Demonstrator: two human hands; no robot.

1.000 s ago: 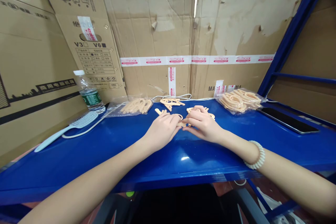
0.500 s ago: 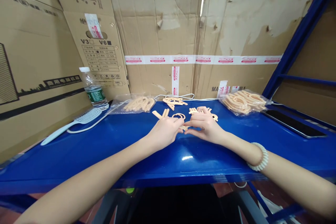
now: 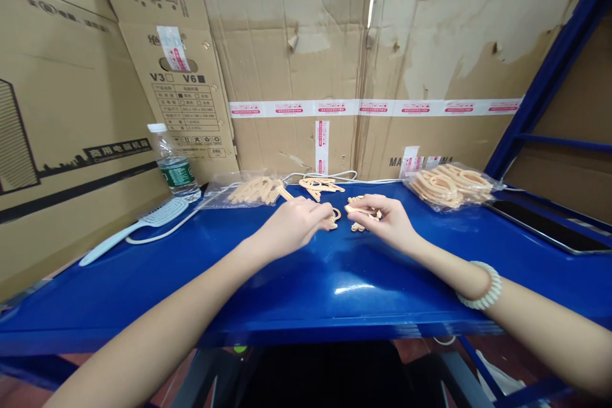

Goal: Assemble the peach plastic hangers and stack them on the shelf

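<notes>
My left hand [image 3: 299, 224] is closed on a beige folding hanger [image 3: 285, 193], whose straight arms stick out behind the knuckles; its middle is covered by my fingers. A beige ring-shaped part [image 3: 336, 214] shows just past those fingertips. To the right, apart from the left, my right hand [image 3: 385, 220] pinches a small beige hanger piece [image 3: 352, 209] between thumb and fingers. Several loose beige pieces [image 3: 358, 227] lie on the table under and behind this hand. Farther back rests another beige hanger [image 3: 321, 187], spread flat.
On the blue table [image 3: 296, 293] are a clear bag of beige parts [image 3: 255, 190], a fuller bag [image 3: 449, 186], a phone [image 3: 549, 224], a pale blue hairbrush [image 3: 138, 226] and a water bottle [image 3: 176, 166]. A white cable [image 3: 162, 239] runs along the back. Cardboard [image 3: 287, 44] walls the rear.
My hands, close together before, have moved apart. The left has shifted left with the hanger, and a small beige piece now shows in my right fingers.
</notes>
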